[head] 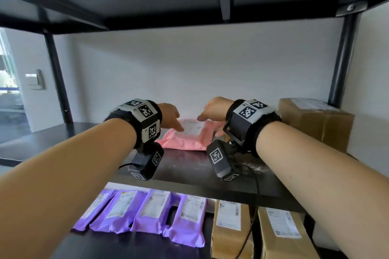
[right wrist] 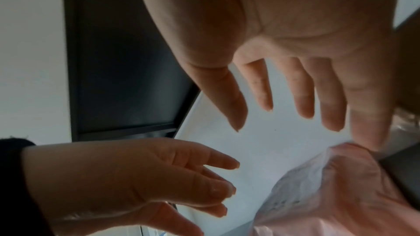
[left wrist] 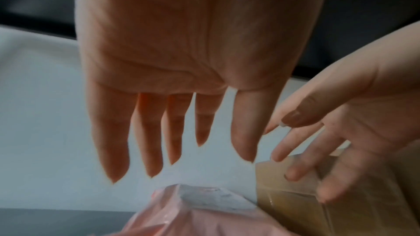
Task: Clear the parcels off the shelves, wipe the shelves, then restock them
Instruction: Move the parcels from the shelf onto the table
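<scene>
Pink parcel (head: 186,135): lying flat on the shelf (head: 189,166), long axis running along its back edge.
My left hand (head: 169,119): grip wide, hovering.
My right hand (head: 212,111): grip wide, hovering.

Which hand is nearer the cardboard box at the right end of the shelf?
Right. The right hand hovers over the pink parcel's right edge, beside the cardboard box; the left hand is over the parcel's left side.
</scene>
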Action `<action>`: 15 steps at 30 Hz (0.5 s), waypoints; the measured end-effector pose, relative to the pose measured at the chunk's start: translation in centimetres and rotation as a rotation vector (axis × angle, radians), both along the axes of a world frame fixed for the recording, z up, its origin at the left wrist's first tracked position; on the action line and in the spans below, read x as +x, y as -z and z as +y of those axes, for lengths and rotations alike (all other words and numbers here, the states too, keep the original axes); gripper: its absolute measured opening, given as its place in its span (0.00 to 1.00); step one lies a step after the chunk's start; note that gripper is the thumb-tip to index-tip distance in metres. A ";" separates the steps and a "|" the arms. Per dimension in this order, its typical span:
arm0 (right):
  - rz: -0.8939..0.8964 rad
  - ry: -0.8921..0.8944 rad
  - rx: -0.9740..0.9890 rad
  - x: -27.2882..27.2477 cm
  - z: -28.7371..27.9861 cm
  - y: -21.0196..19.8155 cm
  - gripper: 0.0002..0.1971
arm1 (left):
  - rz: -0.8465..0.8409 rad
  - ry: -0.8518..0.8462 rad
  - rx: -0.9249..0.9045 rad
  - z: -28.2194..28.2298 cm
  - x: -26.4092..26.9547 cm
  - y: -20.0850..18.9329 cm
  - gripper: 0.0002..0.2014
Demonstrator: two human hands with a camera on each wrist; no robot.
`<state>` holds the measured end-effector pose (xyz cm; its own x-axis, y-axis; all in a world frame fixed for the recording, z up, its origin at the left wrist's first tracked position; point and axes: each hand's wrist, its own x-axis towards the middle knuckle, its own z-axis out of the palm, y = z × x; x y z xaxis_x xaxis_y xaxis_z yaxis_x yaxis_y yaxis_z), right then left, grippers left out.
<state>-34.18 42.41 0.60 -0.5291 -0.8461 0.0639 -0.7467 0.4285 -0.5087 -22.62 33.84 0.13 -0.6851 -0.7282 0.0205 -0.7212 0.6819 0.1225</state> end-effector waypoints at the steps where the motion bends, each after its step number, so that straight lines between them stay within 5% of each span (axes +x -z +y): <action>1: -0.005 0.016 0.036 0.1 -0.6 0.2 0.19 | -0.033 0.015 0.025 -0.8 -0.2 0.0 0.29; 6: -0.010 0.089 0.162 0.4 -2.7 1.3 0.22 | -0.155 0.080 0.084 -3.6 -1.3 0.6 0.32; 9: -0.086 0.164 0.183 -0.1 -3.9 2.1 0.11 | -0.189 0.119 0.118 -4.8 -1.6 1.1 0.35; 13: -0.196 0.205 0.137 -0.8 -4.6 2.8 0.07 | -0.131 0.148 0.239 -6.2 -1.3 1.4 0.37; 15: -0.196 0.225 0.180 -0.3 -4.6 2.8 0.14 | -0.096 0.162 0.270 -6.7 -1.2 1.6 0.37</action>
<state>-34.44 37.81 -2.21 -0.6911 -0.6954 -0.1970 -0.5187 0.6670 -0.5349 -23.84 27.11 -1.45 -0.7815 -0.5802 -0.2292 -0.6234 0.7406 0.2509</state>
